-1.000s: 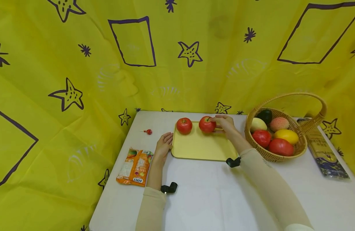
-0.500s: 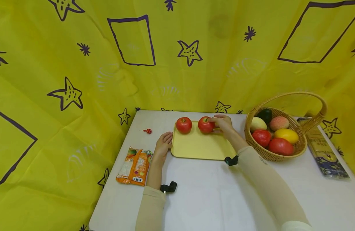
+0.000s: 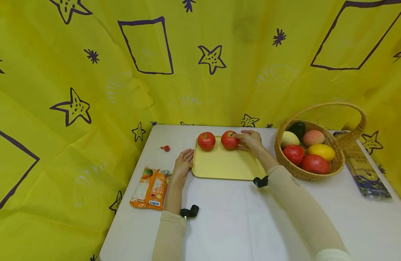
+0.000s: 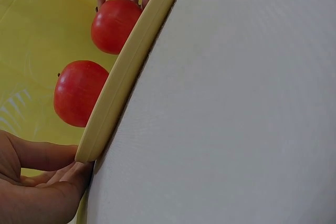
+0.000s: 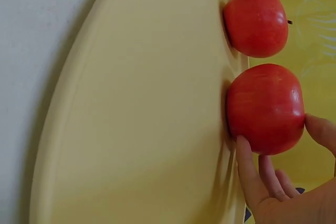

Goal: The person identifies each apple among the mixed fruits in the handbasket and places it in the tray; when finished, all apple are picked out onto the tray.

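Note:
A yellow tray (image 3: 228, 165) lies on the white table with two red apples at its far side. My right hand (image 3: 251, 139) holds the right apple (image 3: 230, 140), thumb on one side and fingers on the other, as the right wrist view shows. That apple sits on the tray beside the left apple (image 3: 206, 141), a small gap between them. At the tray's left edge is my left hand (image 3: 182, 164). Its thumb (image 4: 50, 155) and fingers pinch the tray's rim in the left wrist view.
Right of the tray stands a wicker basket (image 3: 301, 174) with a tall handle, holding several fruits. A flat package (image 3: 363, 170) lies beyond it. On the left are a red lollipop (image 3: 166, 148) and an orange candy bag (image 3: 151, 188). A yellow patterned curtain (image 3: 187, 90) hangs behind.
The right hand and its apple have shifted slightly left, closer to the other apple. The left hand stays at the tray's edge. The head view has moved a little.

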Motion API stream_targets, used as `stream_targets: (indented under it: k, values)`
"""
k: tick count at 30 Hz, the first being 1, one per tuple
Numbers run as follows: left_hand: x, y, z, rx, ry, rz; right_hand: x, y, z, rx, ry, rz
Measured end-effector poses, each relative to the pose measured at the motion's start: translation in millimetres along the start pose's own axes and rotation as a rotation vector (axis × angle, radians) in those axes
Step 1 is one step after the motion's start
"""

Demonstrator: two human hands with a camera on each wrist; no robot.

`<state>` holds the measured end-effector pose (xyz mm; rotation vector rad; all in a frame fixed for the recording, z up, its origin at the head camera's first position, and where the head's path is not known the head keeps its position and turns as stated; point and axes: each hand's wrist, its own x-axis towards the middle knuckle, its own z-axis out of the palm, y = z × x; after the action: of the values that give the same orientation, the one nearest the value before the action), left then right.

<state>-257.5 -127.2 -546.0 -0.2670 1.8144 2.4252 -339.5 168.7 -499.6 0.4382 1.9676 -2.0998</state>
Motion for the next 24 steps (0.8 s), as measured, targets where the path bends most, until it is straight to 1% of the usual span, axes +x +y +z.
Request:
stream_targets:
  k: [3,7,12,16,24]
  values:
    - [0.0,-0.6,0.3,0.005,0.001,-0.003,-3.6,0,-2,-0.040,0.017,-0.002]
    - [-0.3,-1.4,0.4,0.008,0.001,-0.007,-11.6,-3,-5,-0.108,0.030,-0.028]
    - [-0.9,-1.3,-1.1,0.005,0.001,-0.001,-25.7,-13,-7,-0.121,-0.042,-0.095]
    - [-0.3,-1.1,-2.0,0.007,0.000,0.002,-39.1,-24,-11,-0.169,-0.090,-0.144]
    - [-0.3,-0.4,-0.9,0.004,0.000,-0.001,-64.0,-44,-28,-0.215,-0.129,-0.163]
